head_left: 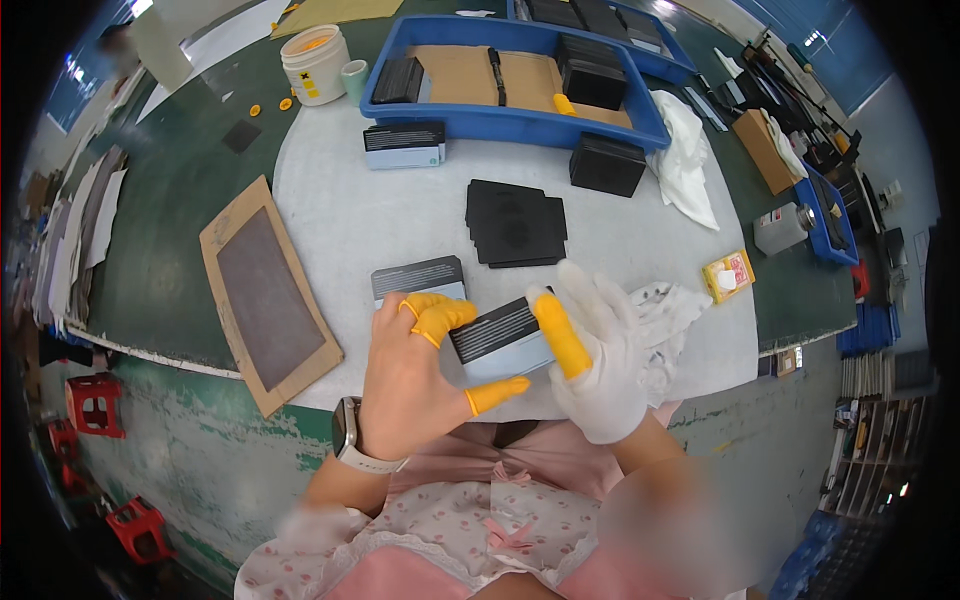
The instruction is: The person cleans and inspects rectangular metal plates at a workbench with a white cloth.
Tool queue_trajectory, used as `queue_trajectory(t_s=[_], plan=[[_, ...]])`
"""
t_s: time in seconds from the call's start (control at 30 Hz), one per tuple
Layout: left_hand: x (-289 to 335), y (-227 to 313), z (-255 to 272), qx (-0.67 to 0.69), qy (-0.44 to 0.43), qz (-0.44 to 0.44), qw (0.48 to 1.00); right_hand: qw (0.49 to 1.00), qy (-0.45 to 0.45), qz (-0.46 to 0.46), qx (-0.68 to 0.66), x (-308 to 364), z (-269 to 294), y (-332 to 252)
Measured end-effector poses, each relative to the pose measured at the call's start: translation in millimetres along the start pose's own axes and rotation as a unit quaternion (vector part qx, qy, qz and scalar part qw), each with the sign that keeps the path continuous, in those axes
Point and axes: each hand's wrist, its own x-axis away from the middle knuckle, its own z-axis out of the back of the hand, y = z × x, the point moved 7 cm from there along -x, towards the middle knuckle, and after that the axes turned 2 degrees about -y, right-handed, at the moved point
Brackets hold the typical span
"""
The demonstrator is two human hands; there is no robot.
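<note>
Left hand, yellow-capped fingers, and white-gloved right hand both clamped on small black-and-pale-blue box, frame centre; best grip edges only, keep level.

Box: small, flat, rectangular; black top with fine pale print lines, light blue lower part. Lies at lower centre of frame, tilted, right end raised toward upper right. Gripped at both ends, above table edge. Second like box just above-left, flat on grey mat, black face up, blue edge partly hidden.
</note>
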Motion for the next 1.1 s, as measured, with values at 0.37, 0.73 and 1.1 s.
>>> queue_trajectory(t_s=[0.37, 0.73, 1.1], plan=[[11.0, 11.9, -37.0, -0.034, 0.013, -0.025, 0.999, 0.634, -0.08, -0.421, -0.644, 29.7, -65.3, 0.0], [8.1, -2.9, -40.8, 0.101, -0.076, -0.059, 0.99, 0.721, 0.037, -0.465, -0.513, 20.4, -36.9, 37.1], [9.1, -1.6, -40.9, 0.202, -0.157, -0.075, 0.964, 0.848, -0.022, -0.316, -0.426, -0.9, -19.2, 40.2]])
